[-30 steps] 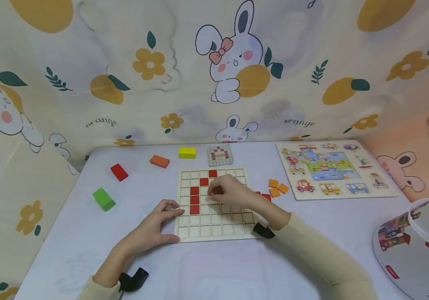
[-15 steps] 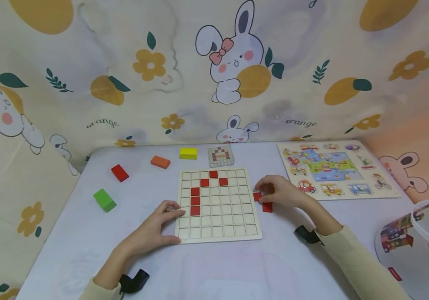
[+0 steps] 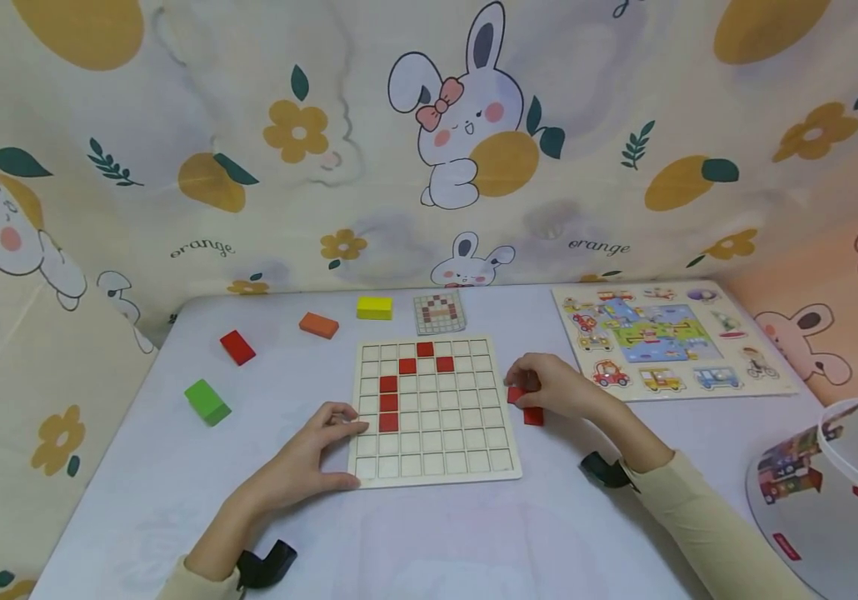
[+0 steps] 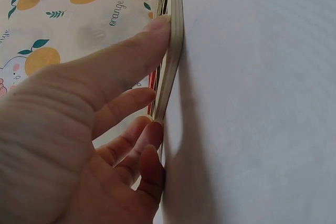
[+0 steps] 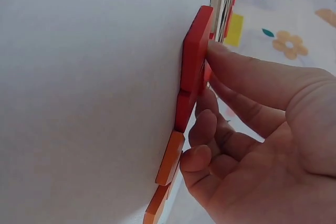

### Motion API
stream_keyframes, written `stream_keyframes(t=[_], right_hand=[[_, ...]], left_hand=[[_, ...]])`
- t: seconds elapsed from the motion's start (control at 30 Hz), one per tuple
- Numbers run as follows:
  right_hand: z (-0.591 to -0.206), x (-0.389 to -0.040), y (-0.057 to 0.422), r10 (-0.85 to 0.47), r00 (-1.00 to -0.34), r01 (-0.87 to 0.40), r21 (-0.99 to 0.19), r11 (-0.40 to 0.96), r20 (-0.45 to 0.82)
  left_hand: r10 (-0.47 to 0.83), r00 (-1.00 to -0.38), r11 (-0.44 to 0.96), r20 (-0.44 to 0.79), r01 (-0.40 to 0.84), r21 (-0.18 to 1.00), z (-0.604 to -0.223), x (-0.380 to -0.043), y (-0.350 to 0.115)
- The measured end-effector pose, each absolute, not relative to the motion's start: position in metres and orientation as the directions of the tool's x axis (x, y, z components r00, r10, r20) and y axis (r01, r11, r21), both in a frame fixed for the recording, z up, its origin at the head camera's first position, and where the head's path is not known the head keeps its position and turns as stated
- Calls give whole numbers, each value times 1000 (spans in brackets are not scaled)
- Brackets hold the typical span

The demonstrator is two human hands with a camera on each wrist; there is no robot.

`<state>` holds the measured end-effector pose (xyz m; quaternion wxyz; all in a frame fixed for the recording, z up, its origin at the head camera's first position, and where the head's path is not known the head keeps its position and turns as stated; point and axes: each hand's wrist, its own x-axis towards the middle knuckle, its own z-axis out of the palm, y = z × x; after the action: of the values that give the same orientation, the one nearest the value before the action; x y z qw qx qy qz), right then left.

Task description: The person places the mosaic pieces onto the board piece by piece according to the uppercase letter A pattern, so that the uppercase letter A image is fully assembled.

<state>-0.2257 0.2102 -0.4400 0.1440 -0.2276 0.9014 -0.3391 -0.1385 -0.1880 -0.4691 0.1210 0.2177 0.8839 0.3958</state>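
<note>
A cream grid board (image 3: 436, 442) lies mid-table, with several red squares (image 3: 388, 402) set into its cells. My left hand (image 3: 316, 450) rests at its left edge, thumb near the front corner and fingers along the side, as the left wrist view (image 4: 100, 93) also shows. To the right of the board, my right hand (image 3: 552, 385) pinches a red tile (image 3: 515, 395) between thumb and fingers. Another red tile (image 3: 533, 417) lies just in front of it. In the right wrist view, orange tiles (image 5: 170, 158) lie close to the curled fingers; the hand hides them from the head view.
A small pattern card (image 3: 440, 312) lies behind the board. Yellow (image 3: 374, 308), orange (image 3: 319, 325), red (image 3: 237, 347) and green (image 3: 207, 402) blocks lie at the back and left. A picture puzzle (image 3: 751, 379) lies back right, and a printed bucket (image 3: 796, 517) stands front right.
My right hand has moved off the board to the red tiles on the right. Another red square now shows in the board's upper part. My left hand has stayed in place.
</note>
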Motion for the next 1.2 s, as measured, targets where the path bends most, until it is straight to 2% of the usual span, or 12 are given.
stream_keyframes(t=[0.47,0.73,1.0,1.2], right_hand=[[-434,-233,197,-537,-842,-338,-726,599,-52],[-431,-254,164,-605,-796,-391,-749,534,-15],[-433,-267,146,-635,-768,-377,-742,555,-85],[-431,-264,146,-631,-772,-387,-727,568,-81]], left_hand=[[486,-873,588,-41,292,754,-470,-139,-187],[485,-873,597,-48,291,747,-468,-139,-188],[481,-875,610,-47,295,736,-469,-139,-188],[473,-879,610,-53,283,740,-469,-138,-188]])
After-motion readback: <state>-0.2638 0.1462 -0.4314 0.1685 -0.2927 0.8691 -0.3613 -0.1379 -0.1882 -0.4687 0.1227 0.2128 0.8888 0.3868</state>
